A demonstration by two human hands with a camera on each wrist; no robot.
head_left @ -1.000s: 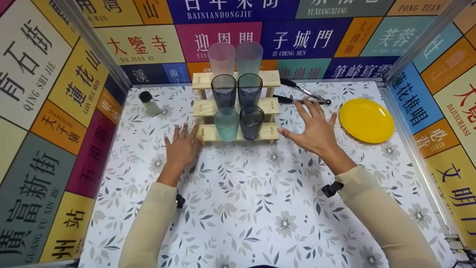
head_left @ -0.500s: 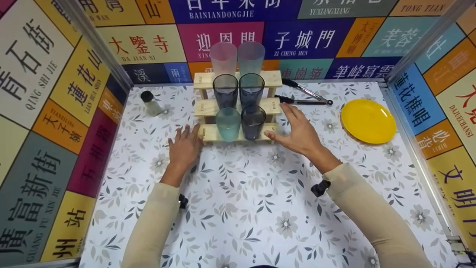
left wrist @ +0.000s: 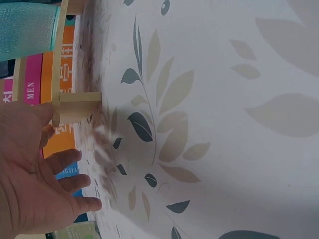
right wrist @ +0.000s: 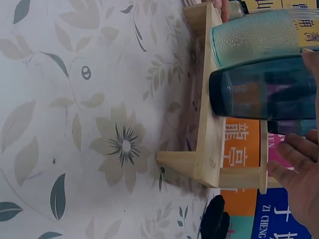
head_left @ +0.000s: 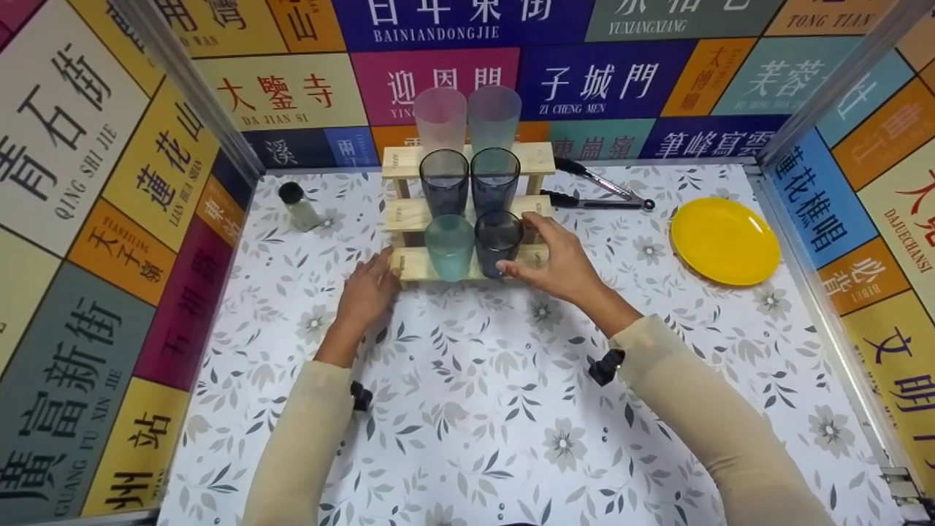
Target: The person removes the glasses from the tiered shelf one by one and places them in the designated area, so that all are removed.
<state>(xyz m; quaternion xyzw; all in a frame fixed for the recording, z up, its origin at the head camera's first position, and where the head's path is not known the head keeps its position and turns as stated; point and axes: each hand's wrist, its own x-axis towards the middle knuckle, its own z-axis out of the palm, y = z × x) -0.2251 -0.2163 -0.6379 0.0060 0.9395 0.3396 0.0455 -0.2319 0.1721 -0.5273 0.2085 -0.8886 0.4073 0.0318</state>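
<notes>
A three-step wooden rack (head_left: 537, 256) bears clear, smoky and teal glasses in two columns. On its lowest step stand a teal glass (head_left: 448, 252) and, right of it, a dark glass (head_left: 498, 248). My right hand (head_left: 559, 256) spreads around the dark glass's right side, thumb in front, fingers behind. In the right wrist view the fingers (right wrist: 299, 159) stay apart from the glass; the thumb overlaps it near the rim, contact unclear. My left hand (head_left: 367, 292) rests at the lowest step's left end; in the left wrist view its thumb touches the wood and the other fingers extend loosely.
Black-handled tongs (head_left: 603, 193) lie behind the rack's right side. A yellow plate (head_left: 725, 241) sits at the right, and a small black-capped bottle (head_left: 298, 206) at the left. Printed panels wall in the table (head_left: 467, 409) at the back and sides.
My right hand has moved left from beside the tongs to the dark glass, its fingers drawing closer around it. The left hand stays at the rack's left end.
</notes>
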